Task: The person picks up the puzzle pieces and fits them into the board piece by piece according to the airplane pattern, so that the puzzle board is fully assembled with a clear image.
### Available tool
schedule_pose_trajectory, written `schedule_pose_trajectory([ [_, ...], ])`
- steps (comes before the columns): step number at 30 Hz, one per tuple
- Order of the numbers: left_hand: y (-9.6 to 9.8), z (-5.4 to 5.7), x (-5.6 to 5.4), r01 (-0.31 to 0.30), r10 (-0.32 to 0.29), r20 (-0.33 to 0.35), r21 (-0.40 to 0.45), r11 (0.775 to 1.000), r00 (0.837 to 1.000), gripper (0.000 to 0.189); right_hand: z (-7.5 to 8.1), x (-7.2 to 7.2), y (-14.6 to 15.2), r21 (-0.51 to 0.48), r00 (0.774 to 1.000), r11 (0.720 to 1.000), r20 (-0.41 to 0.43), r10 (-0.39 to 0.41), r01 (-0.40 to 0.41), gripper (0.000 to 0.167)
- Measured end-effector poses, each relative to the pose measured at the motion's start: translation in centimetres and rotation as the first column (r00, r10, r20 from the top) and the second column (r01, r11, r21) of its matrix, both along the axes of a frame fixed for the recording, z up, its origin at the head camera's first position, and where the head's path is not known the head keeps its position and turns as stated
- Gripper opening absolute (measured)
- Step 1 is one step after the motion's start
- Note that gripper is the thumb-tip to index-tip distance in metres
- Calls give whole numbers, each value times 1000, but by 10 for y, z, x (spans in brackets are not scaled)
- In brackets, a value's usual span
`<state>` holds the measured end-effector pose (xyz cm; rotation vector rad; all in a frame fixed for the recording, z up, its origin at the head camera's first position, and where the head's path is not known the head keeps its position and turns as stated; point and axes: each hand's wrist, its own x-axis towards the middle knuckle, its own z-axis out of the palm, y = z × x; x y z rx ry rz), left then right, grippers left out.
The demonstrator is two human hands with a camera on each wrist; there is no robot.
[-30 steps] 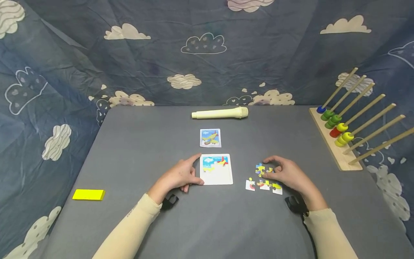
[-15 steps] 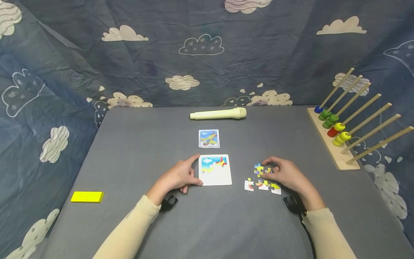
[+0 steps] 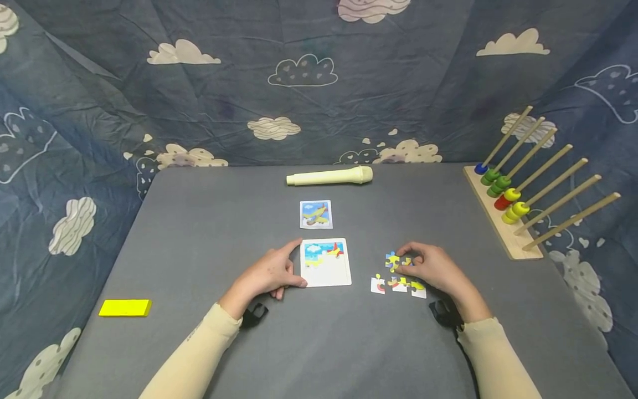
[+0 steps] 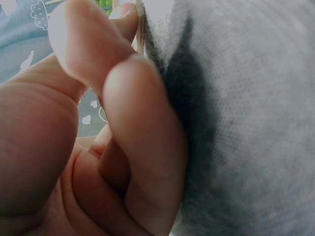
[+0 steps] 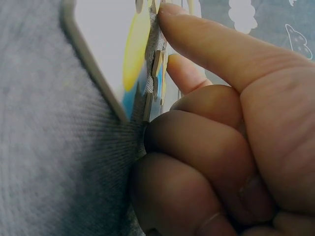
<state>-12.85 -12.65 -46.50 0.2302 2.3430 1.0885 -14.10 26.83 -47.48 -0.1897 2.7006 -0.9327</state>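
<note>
My left hand (image 3: 269, 271) rests at the left side of a white puzzle board (image 3: 326, 275). Its index fingertip touches the upper left corner and the thumb the lower left one; the remaining fingers are bent under. Pieces of sky and a red tail fill the board's top part. To the right, my right hand (image 3: 428, 267) has thumb and index finger curled around a blue and yellow puzzle piece (image 3: 392, 260) on the table. Another piece (image 3: 407, 261) lies inside that curl. A puzzle piece (image 3: 377, 285) and several others lie just nearer.
Beyond the board lies a small airplane picture card (image 3: 316, 214), with a cream toy microphone (image 3: 329, 177) farther back. A wooden peg stand with coloured beads (image 3: 503, 213) occupies the right side. At left lies a yellow block (image 3: 125, 308). Cloud-patterned cloth (image 3: 224, 100) surrounds the table.
The whole head view has shifted, so everything appears slightly farther left. Both hands keep their places at the board and the pieces.
</note>
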Motion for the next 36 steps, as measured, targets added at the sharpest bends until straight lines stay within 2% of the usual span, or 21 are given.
schedule_pose_trajectory([
  [14, -3, 1, -6, 9, -9, -28, 0, 1000, 1000, 109, 2, -4, -1, -5, 1000, 1000, -19, 23, -24, 38],
  [20, -5, -1, -5, 20, -20, -19, 1, 1000, 1000, 108, 6, -2, -5, -24, 999, 999, -12, 30, -31, 39],
  [25, -4, -2, -2, 11, -11, -13, 12, 1000, 1000, 108, 18, 2, -15, -57, 997, 996, -50, 65, -68, 38],
  [30, -4, 0, -2, 0, 0, -5, -4, 1000, 1000, 109, 34, -3, -36, -66, 989, 990, -89, 117, -123, 33],
  [36, -2, -1, -2, 2, -2, -1, -15, 1000, 1000, 109, 43, -10, -66, -96, 983, 980, -85, 165, -173, 29],
])
